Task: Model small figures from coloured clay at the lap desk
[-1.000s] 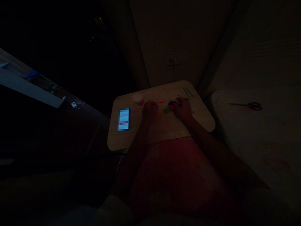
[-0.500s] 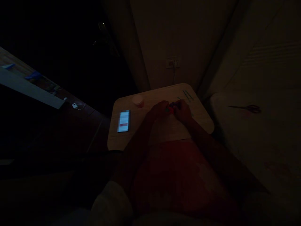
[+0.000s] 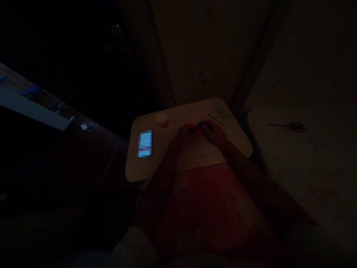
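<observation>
The scene is very dark. Over the small wooden table [image 3: 156,167], my left hand [image 3: 184,134] and my right hand [image 3: 212,132] are close together, fingers curled. Between them is a small red object [image 3: 199,131], glowing or brightly lit, with a dark part near the right fingers; its kind is too dim to make out. Both hands appear closed on it. Several thin greenish sticks [image 3: 219,115] lie just beyond my right hand. A pale round tub [image 3: 162,120] stands to the left of my left hand, and a lit phone [image 3: 145,144] lies nearer the table's left edge.
Scissors [image 3: 290,126] lie on a pale surface [image 3: 279,156] to the right of the table. A wall socket [image 3: 203,73] with a plugged-in cord is behind it. On the floor at left sits a white plug or adapter [image 3: 84,126] with a cable.
The view has shifted slightly. My left hand has drawn a little down and left, and the red object shows differently between the fingers; the green part seen before is no longer visible.
</observation>
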Tool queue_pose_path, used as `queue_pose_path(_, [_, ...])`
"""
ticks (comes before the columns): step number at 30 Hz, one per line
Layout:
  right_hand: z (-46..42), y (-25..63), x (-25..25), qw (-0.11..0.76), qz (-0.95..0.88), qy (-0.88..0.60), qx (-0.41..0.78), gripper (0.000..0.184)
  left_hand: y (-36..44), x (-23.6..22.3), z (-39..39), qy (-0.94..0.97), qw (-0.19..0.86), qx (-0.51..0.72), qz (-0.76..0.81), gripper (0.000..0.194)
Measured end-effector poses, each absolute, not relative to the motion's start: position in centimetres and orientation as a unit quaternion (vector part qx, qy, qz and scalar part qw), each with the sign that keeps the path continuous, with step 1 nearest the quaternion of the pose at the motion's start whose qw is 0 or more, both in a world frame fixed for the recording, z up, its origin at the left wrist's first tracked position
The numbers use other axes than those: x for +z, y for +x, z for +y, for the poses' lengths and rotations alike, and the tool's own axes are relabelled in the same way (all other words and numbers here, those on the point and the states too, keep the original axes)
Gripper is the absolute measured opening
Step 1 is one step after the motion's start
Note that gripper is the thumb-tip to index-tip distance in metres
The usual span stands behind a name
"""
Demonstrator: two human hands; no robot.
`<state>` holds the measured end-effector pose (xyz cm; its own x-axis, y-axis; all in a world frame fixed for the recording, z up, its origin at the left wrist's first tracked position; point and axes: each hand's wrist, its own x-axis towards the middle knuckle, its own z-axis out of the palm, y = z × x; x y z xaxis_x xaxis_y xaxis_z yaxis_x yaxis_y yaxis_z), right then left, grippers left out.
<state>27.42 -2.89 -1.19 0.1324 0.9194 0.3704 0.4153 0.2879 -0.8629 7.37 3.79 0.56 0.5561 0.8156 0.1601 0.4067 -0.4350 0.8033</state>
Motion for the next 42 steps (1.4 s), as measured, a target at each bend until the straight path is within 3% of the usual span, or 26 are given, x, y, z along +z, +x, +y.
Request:
queue_pose_path(24, [-3.2, 27.3, -0.8, 0.575, -0.579, -0.502, 0.287, 0.046, 7.7, 0.3, 3.2, 0.73, 0.45, 0.36, 0.367, 0.019])
queue_pose_path(33, [-3.5, 27.3, -0.1, 0.571, -0.547, -0.527, 0.313, 0.062, 7.6, 0.6, 3.1, 0.736, 0.478, 0.329, 0.349, 0.028])
queue_pose_path(42, [-3.5, 27.0, 0.2, 0.539, -0.588, -0.531, 0.287, 0.042, 7.6, 0.8, 2.8, 0.745, 0.454, 0.325, 0.364, 0.031])
